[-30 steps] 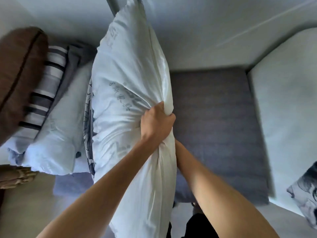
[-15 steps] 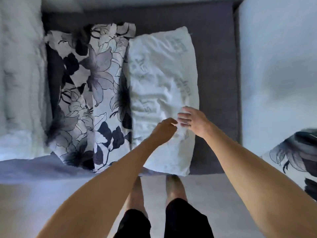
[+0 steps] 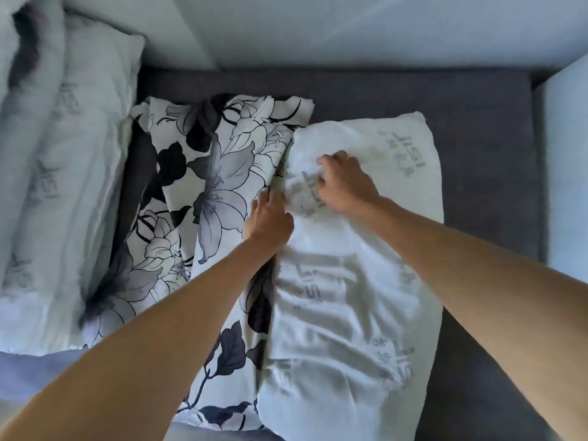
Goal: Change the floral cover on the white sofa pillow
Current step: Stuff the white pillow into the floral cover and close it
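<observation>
Both hands moved up the white pillow: left hand and right hand pinching it

There are two hands, one floral cover, one bare white pillow on the sofa, and two more white pillows at the left.

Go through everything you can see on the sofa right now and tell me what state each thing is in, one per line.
White printed sofa pillow: bare, uncovered, lying flat on the seat, wrinkled.
Black-and-white floral fabric cover: off the pillow, crumpled beside it.
Left hand: at the seam between cover and pillow.
Right hand: fingers curled into the pillow's fabric.
Pale white pillows: stacked at the far left.
Dark grey sofa seat: partly covered.
</observation>
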